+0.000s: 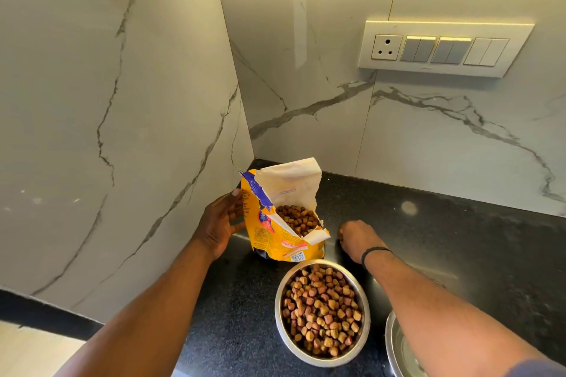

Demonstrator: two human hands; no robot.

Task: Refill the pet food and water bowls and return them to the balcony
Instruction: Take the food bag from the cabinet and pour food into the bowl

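Both forearms were bare from wrist to the frame's edge. The right wrist carried a thin black band (376, 251), snug around it. At the lower right corner a scrap of blue-grey sleeve (533, 369) showed. The left arm wore nothing visible

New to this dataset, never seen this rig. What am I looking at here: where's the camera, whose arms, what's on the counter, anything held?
No robot: a person works bare-handed, and the single picture comes from a wide-angle camera on their head, looking down. On the black counter, in a marble-walled corner, stands a torn-open yellow kibble bag. The left hand is open against the bag's side, steadying it. The right hand, a dark band on its wrist, is curled beside the bag; whether it holds anything cannot be told. In front sits a steel bowl full of kibble. A second steel bowl shows at the bottom edge, mostly hidden by the right arm.
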